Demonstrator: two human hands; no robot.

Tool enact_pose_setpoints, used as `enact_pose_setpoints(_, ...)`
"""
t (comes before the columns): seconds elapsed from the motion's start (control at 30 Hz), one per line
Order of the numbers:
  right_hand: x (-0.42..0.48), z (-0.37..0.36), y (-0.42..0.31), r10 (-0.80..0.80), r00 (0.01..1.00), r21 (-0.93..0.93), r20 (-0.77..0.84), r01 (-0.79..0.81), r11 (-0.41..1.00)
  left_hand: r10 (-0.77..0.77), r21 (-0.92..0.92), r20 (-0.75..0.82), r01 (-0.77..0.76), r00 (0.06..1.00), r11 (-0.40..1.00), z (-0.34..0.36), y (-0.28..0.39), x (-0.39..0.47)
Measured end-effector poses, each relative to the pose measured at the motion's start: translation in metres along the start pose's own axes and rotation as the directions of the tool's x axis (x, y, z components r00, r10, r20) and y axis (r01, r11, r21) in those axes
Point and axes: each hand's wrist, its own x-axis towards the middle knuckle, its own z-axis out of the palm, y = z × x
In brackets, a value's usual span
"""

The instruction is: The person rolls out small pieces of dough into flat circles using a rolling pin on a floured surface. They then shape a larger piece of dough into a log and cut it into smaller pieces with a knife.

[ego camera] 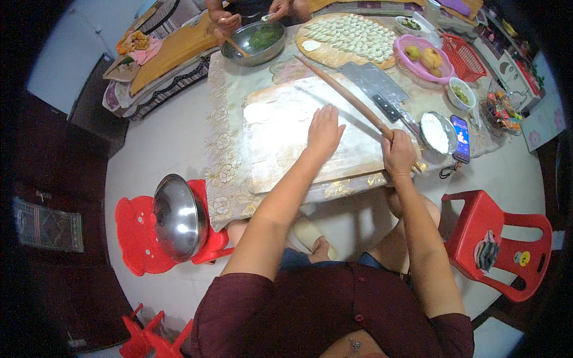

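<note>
My right hand (399,154) grips the lower end of a long tapered wooden rolling pin (347,95). The pin slants up and left above a floured wooden board (286,168), casting a shadow across it. Palm down on or just over the board's middle, my left hand (326,129) holds nothing, its fingers stretched and thumb apart. Pale flat dough wrappers (258,113) lie at the board's far left, their outlines partly washed out by glare. Right of the board stands a bowl of white flour (436,133). A cleaver (374,85) lies beyond the pin, black handle towards me.
Across the table, another person's hands (230,22) work over a metal bowl of green filling (253,56). Beside it, a round wooden board (331,56) carries many dumplings. A pink fruit basket (403,67), a phone (460,139) and a red chair (470,232) are at right.
</note>
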Motion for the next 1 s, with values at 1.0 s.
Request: enact_pose_setpoints(1.0,-0.003,0.000,0.012,-0.012,1.000,0.026,-0.012,0.012,1.000,-0.225,-0.651,0.084,0.224,0.971,0.725,-0.002,-0.018,0.009)
